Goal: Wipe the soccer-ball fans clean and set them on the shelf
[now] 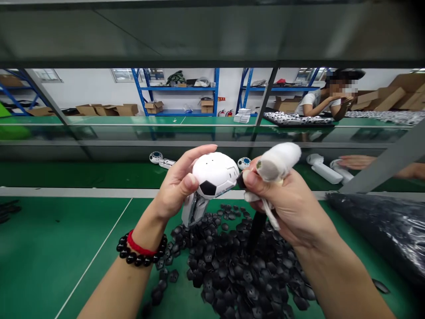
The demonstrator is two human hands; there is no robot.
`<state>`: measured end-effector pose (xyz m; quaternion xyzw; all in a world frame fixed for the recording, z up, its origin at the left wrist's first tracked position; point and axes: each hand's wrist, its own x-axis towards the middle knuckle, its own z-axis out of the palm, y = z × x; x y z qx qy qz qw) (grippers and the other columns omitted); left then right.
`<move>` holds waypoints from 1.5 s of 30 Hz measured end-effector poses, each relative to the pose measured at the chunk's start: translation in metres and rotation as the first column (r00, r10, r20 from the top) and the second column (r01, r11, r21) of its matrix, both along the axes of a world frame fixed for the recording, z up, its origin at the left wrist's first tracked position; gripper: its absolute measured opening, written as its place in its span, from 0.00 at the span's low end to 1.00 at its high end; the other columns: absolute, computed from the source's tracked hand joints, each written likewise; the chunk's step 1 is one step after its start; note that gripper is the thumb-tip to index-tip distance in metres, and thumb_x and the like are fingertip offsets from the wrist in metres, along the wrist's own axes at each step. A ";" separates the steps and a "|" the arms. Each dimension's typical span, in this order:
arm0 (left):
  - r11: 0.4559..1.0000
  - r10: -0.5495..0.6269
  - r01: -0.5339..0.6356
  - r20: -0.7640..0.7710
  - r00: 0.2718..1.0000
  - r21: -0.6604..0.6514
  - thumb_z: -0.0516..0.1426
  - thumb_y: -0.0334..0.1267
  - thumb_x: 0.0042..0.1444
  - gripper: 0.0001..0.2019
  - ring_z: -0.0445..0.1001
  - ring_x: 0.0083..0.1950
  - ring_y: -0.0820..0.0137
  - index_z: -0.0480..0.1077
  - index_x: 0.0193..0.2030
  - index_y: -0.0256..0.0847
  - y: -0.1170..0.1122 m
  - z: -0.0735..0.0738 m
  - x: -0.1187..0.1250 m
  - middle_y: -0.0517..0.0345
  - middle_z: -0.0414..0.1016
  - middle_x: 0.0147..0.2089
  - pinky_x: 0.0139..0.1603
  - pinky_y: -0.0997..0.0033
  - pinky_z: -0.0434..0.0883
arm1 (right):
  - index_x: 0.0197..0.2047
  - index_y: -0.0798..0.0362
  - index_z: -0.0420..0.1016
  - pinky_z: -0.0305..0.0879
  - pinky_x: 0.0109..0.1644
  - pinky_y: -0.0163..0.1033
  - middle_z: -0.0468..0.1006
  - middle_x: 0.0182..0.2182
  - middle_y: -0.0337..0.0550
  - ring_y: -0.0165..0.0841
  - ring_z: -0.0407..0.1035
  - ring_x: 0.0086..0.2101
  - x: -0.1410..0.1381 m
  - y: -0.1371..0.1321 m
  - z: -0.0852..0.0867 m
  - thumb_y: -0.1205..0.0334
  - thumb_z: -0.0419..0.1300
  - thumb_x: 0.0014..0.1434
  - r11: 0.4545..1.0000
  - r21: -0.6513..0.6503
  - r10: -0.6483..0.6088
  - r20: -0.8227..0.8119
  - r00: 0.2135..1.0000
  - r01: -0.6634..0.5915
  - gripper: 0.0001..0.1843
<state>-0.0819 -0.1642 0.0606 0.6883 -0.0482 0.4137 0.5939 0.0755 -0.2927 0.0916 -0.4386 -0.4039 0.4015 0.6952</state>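
My left hand [174, 188] is closed around a white plastic device with a rounded, football-patterned head [215, 170]. One black pentagon patch sits on its front, and its lower arm hangs below. Close on the right, my right hand [285, 201] grips a hammer with a white cloth-wrapped head [279, 161] and a black handle [256, 230] pointing down. Between that hand's thumb and fingertips is a small black piece [241, 180], near the edge of the white head. Under both hands lies a heap of black pentagon pieces [229, 266] on the green table.
Behind the table edge, white devices [327, 172] lie on a green strip. Another person's hand [358, 162] reaches in there from the right. A slanted metal post [388, 155] and a black plastic bag [381, 226] stand right. Across, a co-worker [323, 99] sits by trays.
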 end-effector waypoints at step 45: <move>0.837 0.323 -0.297 0.023 0.946 0.459 0.70 0.35 0.51 0.25 0.75 0.52 0.61 0.71 0.55 0.44 -0.022 0.016 -0.001 0.52 0.76 0.51 0.42 0.71 0.74 | 0.30 0.53 0.72 0.59 0.26 0.27 0.70 0.25 0.33 0.25 0.63 0.25 0.000 -0.008 -0.001 0.61 0.75 0.53 0.968 -0.073 0.249 0.211 0.945 -0.239 0.15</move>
